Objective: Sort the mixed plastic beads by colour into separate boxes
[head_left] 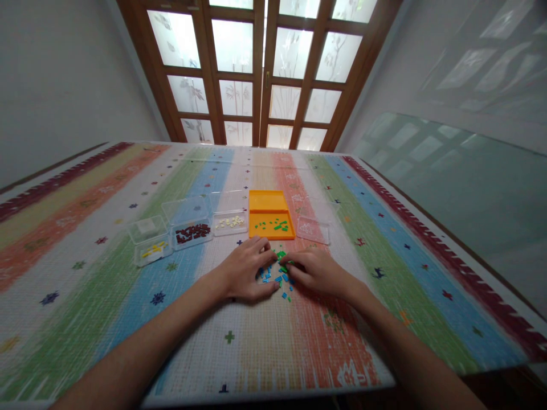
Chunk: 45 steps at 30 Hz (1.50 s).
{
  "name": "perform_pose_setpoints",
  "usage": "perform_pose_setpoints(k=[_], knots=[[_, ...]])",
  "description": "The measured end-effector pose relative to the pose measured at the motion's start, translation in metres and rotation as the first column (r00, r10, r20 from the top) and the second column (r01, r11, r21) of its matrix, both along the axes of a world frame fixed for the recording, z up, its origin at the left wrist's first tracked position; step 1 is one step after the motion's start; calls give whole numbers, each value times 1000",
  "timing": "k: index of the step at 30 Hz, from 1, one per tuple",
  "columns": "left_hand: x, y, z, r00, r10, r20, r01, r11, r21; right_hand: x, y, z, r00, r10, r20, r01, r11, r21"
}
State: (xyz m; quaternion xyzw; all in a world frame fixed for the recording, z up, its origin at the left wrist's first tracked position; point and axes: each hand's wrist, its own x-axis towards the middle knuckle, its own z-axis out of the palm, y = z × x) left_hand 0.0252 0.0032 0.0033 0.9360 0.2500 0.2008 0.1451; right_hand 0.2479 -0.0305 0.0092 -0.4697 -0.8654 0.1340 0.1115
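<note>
A loose pile of small green toy bricks and blue toy bricks lies on the striped tablecloth between my two hands. My left hand rests on the left of the pile, thumb and fingers apart, curved around the blue pieces. On the other side, my right hand reaches in with fingertips pinched together at the green bricks; whatever is between them is too small to make out. Just beyond the hands stands an open orange box with several green bricks scattered in its near half.
Left of the orange box are open clear boxes: one with white pieces, one with dark brown bricks, one with yellow pieces. A clear box stands to its right. The tablecloth covers the table; wooden glass doors rise behind.
</note>
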Motion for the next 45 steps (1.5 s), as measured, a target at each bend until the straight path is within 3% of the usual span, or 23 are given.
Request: perform_pose_setpoints(k=[14,23,40,45], knots=[[-7,0,1,1000,-26,-7,26,999,-36,-5,-3,-1,996,66,-62,-70,996,-62],[-10,-2,1,999,-26,22,28,995,-93,4,-5,9,991,47,-122,-55,997,-57],[-10,-8,4,994,-95,45,99,988,-119,-2,0,-2,998,37,-44,-37,999,12],[-13,-7,4,994,-85,67,91,990,-108,0,-4,2,988,71,-141,-66,997,37]])
